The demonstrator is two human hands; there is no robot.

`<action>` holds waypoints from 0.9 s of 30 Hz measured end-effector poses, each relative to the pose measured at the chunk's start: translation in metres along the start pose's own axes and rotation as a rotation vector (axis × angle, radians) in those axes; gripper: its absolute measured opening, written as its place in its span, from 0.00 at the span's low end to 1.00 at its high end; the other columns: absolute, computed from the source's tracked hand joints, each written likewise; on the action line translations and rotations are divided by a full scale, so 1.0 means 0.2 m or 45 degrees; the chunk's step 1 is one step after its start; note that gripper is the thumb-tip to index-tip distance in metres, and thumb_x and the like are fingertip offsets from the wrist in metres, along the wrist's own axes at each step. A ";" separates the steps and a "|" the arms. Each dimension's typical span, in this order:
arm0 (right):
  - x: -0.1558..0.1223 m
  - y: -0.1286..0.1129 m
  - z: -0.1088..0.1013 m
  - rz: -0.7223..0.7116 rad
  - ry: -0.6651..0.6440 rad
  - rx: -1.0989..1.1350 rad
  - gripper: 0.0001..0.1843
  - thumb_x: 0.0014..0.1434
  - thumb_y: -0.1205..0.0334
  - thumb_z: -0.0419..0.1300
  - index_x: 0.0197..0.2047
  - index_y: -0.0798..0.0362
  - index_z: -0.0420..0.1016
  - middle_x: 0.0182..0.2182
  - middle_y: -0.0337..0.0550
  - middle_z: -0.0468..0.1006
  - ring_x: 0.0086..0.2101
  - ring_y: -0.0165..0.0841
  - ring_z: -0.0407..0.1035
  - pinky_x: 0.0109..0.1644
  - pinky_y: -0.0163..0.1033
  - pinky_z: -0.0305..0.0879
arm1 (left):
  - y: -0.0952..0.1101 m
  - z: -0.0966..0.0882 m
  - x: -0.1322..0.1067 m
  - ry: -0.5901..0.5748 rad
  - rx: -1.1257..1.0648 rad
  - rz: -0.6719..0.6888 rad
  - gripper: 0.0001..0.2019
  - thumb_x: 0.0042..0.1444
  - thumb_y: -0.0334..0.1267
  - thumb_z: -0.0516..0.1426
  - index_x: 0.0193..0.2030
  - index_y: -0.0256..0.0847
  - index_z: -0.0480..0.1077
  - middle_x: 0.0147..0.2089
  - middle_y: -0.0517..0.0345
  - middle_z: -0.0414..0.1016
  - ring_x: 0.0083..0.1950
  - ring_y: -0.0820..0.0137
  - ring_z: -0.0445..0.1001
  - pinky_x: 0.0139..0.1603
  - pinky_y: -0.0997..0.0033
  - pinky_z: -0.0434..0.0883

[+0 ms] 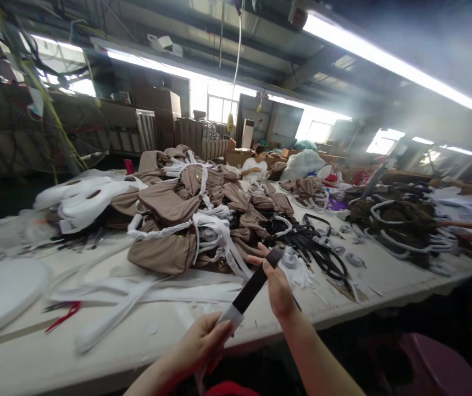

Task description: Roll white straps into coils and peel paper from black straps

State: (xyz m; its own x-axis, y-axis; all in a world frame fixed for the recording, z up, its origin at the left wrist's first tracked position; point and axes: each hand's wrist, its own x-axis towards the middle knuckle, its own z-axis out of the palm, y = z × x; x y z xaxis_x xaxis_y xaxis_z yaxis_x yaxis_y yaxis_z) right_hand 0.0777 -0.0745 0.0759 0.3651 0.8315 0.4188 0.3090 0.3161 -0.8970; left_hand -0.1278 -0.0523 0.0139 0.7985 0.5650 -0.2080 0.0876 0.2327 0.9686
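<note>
Single head-worn view, wide angle, from above the wearer's own forearms (316,352). Faces forward and a bit down, across the counter (46,366) toward small, far-off windows (222,109). Hands (279,289) close to the lens, lower centre. Counter near, spanning the frame's width, front edge slanting up to the right. Ceiling lights (392,60) run across the top, so pitch is shallow.

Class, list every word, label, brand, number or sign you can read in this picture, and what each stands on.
No text can be read.
Black strap: no lettering visible.
Brown bags: small gold-coloured spots, too small to make out.
</note>
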 end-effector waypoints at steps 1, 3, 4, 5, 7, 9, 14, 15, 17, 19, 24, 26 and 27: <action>0.00 0.00 0.00 0.036 -0.032 0.048 0.29 0.67 0.36 0.52 0.51 0.47 0.82 0.59 0.47 0.77 0.64 0.47 0.63 0.72 0.58 0.52 | 0.00 0.01 0.00 0.009 -0.023 0.025 0.33 0.51 0.74 0.55 0.37 0.41 0.63 0.14 0.71 0.58 0.14 0.78 0.57 0.15 0.80 0.52; -0.05 0.02 0.04 0.104 -0.126 0.075 0.29 0.65 0.35 0.54 0.50 0.47 0.83 0.60 0.49 0.76 0.66 0.49 0.59 0.73 0.60 0.47 | 0.02 0.02 0.02 0.009 -0.062 0.080 0.31 0.54 0.71 0.56 0.39 0.40 0.63 0.15 0.71 0.60 0.14 0.78 0.59 0.15 0.80 0.55; -0.08 0.02 0.07 0.124 -0.175 0.073 0.28 0.65 0.35 0.54 0.49 0.47 0.84 0.60 0.49 0.75 0.67 0.49 0.58 0.73 0.60 0.46 | 0.03 0.02 0.03 0.003 -0.073 0.108 0.31 0.54 0.71 0.56 0.38 0.40 0.62 0.16 0.70 0.61 0.15 0.78 0.60 0.16 0.80 0.56; -0.12 0.03 0.10 0.140 -0.229 0.071 0.28 0.65 0.35 0.53 0.48 0.47 0.85 0.62 0.49 0.74 0.67 0.50 0.56 0.73 0.61 0.46 | 0.05 0.03 0.04 -0.002 -0.072 0.134 0.30 0.55 0.70 0.56 0.37 0.40 0.62 0.17 0.70 0.62 0.15 0.78 0.60 0.16 0.79 0.57; -0.19 0.05 0.14 0.168 -0.346 0.078 0.27 0.65 0.36 0.54 0.46 0.47 0.85 0.64 0.48 0.71 0.68 0.50 0.55 0.73 0.60 0.49 | 0.07 0.02 0.05 0.002 -0.060 0.182 0.30 0.56 0.70 0.55 0.35 0.40 0.60 0.17 0.68 0.63 0.16 0.78 0.61 0.17 0.79 0.58; -0.20 0.07 0.14 0.186 -0.384 0.121 0.24 0.64 0.39 0.58 0.50 0.46 0.84 0.64 0.48 0.71 0.66 0.49 0.58 0.71 0.57 0.52 | 0.08 0.02 0.05 -0.009 -0.049 0.193 0.29 0.57 0.69 0.54 0.35 0.40 0.60 0.18 0.68 0.63 0.16 0.78 0.62 0.18 0.79 0.58; -0.06 0.08 0.02 0.310 0.035 0.368 0.22 0.61 0.44 0.64 0.52 0.49 0.78 0.41 0.49 0.85 0.47 0.44 0.78 0.58 0.53 0.69 | 0.05 0.01 0.02 -0.051 -0.009 0.101 0.30 0.55 0.69 0.56 0.38 0.40 0.62 0.19 0.68 0.63 0.16 0.78 0.61 0.18 0.78 0.58; -0.04 0.07 -0.01 0.330 0.098 0.399 0.23 0.62 0.43 0.63 0.50 0.51 0.79 0.36 0.48 0.85 0.43 0.44 0.79 0.54 0.52 0.72 | 0.05 0.02 0.01 -0.055 -0.004 0.096 0.30 0.55 0.70 0.56 0.38 0.40 0.62 0.19 0.68 0.63 0.17 0.78 0.61 0.18 0.78 0.58; -0.01 0.06 -0.04 0.355 0.148 0.428 0.24 0.63 0.41 0.61 0.46 0.53 0.79 0.31 0.47 0.84 0.37 0.42 0.80 0.48 0.49 0.74 | 0.06 0.02 0.01 -0.083 -0.005 0.100 0.30 0.55 0.70 0.56 0.37 0.41 0.61 0.20 0.68 0.63 0.17 0.78 0.60 0.19 0.78 0.59; 0.01 0.03 -0.06 0.365 0.156 0.437 0.24 0.63 0.40 0.60 0.43 0.54 0.80 0.29 0.47 0.84 0.34 0.42 0.80 0.46 0.49 0.74 | 0.07 0.02 0.01 -0.117 -0.017 0.108 0.29 0.56 0.69 0.56 0.36 0.41 0.60 0.19 0.68 0.63 0.17 0.78 0.60 0.19 0.78 0.59; 0.00 0.00 -0.03 0.240 0.099 0.391 0.21 0.61 0.44 0.61 0.40 0.55 0.83 0.41 0.52 0.85 0.47 0.45 0.77 0.62 0.53 0.65 | 0.12 0.03 0.03 -0.128 -0.056 0.117 0.29 0.56 0.69 0.55 0.38 0.41 0.60 0.19 0.68 0.65 0.17 0.77 0.63 0.20 0.78 0.60; -0.02 0.01 -0.01 0.241 0.047 0.376 0.21 0.61 0.45 0.61 0.40 0.54 0.84 0.44 0.52 0.84 0.53 0.46 0.74 0.66 0.53 0.60 | 0.14 0.04 0.04 -0.142 -0.050 0.154 0.29 0.56 0.69 0.55 0.39 0.41 0.60 0.19 0.68 0.66 0.17 0.76 0.65 0.20 0.78 0.60; -0.03 0.01 0.00 0.255 0.020 0.364 0.21 0.62 0.45 0.60 0.40 0.54 0.85 0.45 0.52 0.84 0.53 0.47 0.74 0.67 0.54 0.59 | 0.15 0.04 0.04 -0.149 -0.050 0.178 0.29 0.57 0.69 0.55 0.39 0.41 0.60 0.19 0.68 0.65 0.17 0.76 0.65 0.20 0.78 0.60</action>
State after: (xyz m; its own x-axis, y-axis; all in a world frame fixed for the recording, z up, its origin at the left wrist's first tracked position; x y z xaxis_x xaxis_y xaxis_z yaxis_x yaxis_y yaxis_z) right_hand 0.0763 -0.0785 0.0714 0.4079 0.8834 0.2306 -0.0275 0.2644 -0.9640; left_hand -0.1129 -0.0472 0.0418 0.8652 0.4988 -0.0519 -0.0507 0.1899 0.9805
